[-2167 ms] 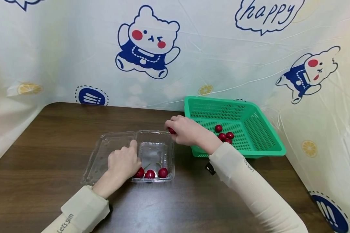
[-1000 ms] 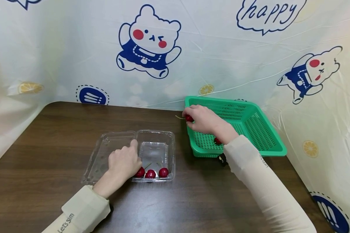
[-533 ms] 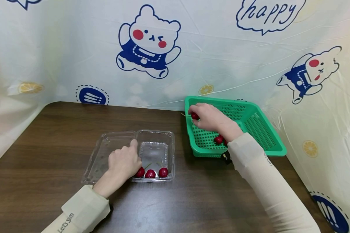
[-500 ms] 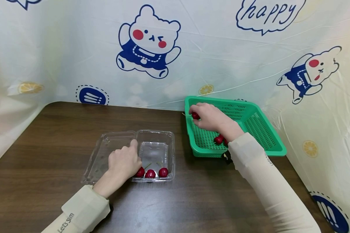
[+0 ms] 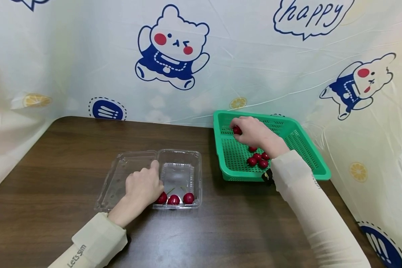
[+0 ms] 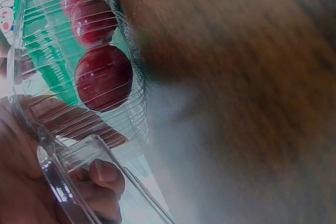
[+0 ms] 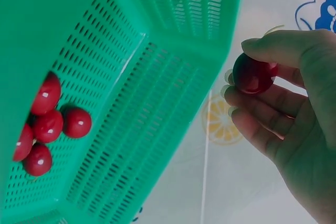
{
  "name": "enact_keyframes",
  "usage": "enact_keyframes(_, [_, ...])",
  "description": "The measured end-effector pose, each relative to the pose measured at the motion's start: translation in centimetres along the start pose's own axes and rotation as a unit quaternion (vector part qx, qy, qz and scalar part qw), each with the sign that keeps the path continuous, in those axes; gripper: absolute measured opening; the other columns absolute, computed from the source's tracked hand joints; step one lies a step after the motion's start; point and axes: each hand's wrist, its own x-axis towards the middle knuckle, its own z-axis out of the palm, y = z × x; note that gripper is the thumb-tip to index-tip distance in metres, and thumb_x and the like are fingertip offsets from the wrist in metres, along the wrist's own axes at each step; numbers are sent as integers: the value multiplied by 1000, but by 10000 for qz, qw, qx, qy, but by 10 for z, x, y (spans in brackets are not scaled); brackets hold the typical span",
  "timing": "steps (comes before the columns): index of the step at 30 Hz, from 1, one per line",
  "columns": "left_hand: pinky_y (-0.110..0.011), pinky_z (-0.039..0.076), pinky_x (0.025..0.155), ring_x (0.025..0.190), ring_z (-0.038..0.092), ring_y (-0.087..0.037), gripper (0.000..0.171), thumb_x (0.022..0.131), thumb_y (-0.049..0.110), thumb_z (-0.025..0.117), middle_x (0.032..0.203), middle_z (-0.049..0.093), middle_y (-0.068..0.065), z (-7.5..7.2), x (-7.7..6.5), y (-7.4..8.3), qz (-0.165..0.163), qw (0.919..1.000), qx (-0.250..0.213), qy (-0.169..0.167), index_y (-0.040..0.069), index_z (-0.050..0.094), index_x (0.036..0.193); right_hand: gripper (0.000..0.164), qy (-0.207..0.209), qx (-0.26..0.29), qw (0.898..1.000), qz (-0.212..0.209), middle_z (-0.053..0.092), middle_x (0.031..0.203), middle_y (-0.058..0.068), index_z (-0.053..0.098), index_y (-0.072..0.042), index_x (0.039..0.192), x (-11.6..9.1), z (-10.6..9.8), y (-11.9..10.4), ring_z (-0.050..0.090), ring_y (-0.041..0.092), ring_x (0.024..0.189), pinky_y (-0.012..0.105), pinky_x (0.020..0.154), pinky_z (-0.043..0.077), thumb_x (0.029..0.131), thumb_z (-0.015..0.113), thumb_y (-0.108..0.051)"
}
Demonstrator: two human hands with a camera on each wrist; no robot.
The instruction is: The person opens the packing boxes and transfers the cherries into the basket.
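In the head view my left hand (image 5: 144, 186) grips the clear plastic clamshell box (image 5: 197, 175) at the fold between its base and its opened lid (image 5: 115, 182). The left wrist view has the thumb showing through the box wall and curled fingers by the lid. Three red cherries (image 5: 173, 200) lie along the near side of the box. Over the green basket (image 5: 273, 174), my right hand (image 5: 252, 132) pinches one cherry (image 7: 254, 73) between thumb and fingers, its stem poking out past the thumb. Several more cherries (image 5: 262, 163) rest on the basket floor.
A brown wooden table (image 5: 60, 167) carries the box at its middle and the basket to the right. Behind and beside it hangs a pale printed curtain (image 5: 254, 56) with bear figures; the basket's back rim stands close to it.
My right hand has moved right with the cherry, from beside the box to over the basket. The left hand, the box and its three cherries have stayed put.
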Motion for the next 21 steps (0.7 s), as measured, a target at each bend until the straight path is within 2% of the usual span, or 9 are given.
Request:
enact_keyframes(9, [-51, 46, 46, 55, 62, -44, 21, 75, 11, 54, 68, 67, -28, -1, 1, 1, 26, 10000, 22, 25, 0, 46, 92, 29, -40, 67, 9998, 178, 66, 108, 17, 61, -1, 116, -7, 0, 16, 55, 29, 85, 47, 79, 50, 88, 60, -8])
enact_keyframes(21, [-50, 46, 46, 54, 61, -43, 22, 75, 11, 55, 66, 66, -27, -2, 0, 1, 6, 10000, 33, -3, 0, 46, 92, 29, -254, 167, 9985, 466, 65, 108, 21, 60, 3, 117, -16, 3, 40, 55, 29, 80, 44, 72, 47, 89, 57, -5])
